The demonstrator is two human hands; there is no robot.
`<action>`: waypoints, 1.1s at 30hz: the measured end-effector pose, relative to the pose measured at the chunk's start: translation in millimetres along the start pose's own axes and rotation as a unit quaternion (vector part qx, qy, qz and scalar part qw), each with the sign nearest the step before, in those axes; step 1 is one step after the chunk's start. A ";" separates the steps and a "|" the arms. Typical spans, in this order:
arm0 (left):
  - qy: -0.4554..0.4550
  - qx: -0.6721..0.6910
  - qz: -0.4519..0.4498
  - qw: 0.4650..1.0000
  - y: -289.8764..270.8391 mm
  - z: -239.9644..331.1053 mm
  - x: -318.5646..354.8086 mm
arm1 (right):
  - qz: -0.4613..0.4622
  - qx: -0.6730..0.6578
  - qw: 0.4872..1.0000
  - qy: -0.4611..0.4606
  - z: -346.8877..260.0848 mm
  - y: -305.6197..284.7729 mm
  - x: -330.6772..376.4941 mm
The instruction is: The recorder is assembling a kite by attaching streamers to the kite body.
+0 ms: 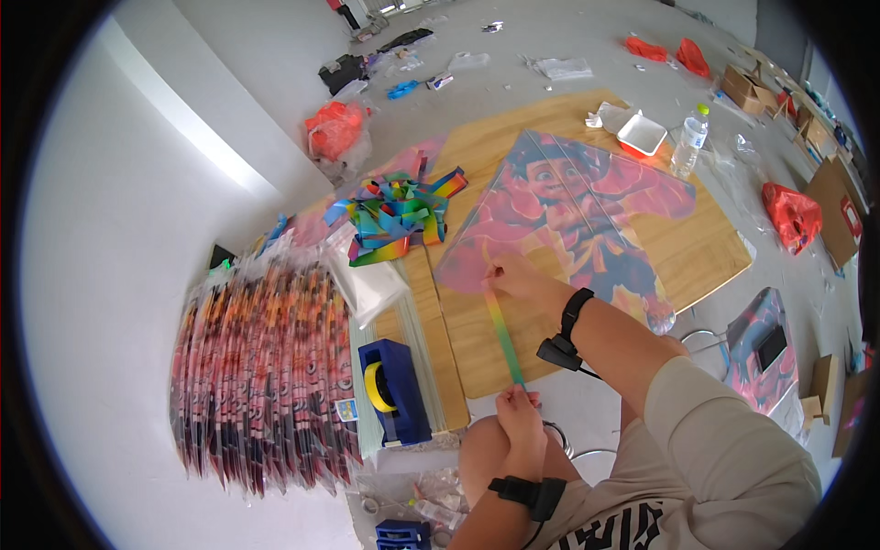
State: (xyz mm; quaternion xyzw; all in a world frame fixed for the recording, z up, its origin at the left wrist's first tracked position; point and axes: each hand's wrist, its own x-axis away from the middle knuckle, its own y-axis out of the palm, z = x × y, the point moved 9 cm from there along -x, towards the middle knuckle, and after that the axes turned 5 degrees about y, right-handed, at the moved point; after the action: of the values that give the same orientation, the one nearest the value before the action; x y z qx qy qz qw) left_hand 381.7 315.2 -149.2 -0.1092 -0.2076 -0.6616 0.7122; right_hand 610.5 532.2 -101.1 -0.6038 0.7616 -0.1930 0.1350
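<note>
A large pink kite (550,183) printed with a cartoon figure lies on the wooden table, with thin rods across it. My right hand (515,278) pinches the upper end of a rainbow ribbon (501,335) at the kite's lower left edge. Closer to my body, the fingers of my left hand (520,414) are closed on the ribbon's other end, at the table's front edge. The strip runs nearly straight between both hands. A heap of rainbow ribbons (399,218) sits left of the kite.
On the left stand a blue tape dispenser (403,394) with yellow tape, clear plastic bags (371,289) and a long stack of packed kites (266,376). At the table's far right are a water bottle (690,140) and a white-and-red food tray (642,136). Litter and cartons (747,89) lie on the floor.
</note>
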 end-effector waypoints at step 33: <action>-0.019 0.035 0.003 0.999 -0.4 -30.2 -20.3 | 0.080 0.105 0.990 0.056 -14.5 -9.8 -0.2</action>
State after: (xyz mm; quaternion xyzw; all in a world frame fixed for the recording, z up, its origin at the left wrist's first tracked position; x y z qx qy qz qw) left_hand 385.1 320.4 -185.0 -0.0968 -0.2437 -0.6499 0.7133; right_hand 612.7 532.3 -83.7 -0.5115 0.7895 -0.2936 0.1696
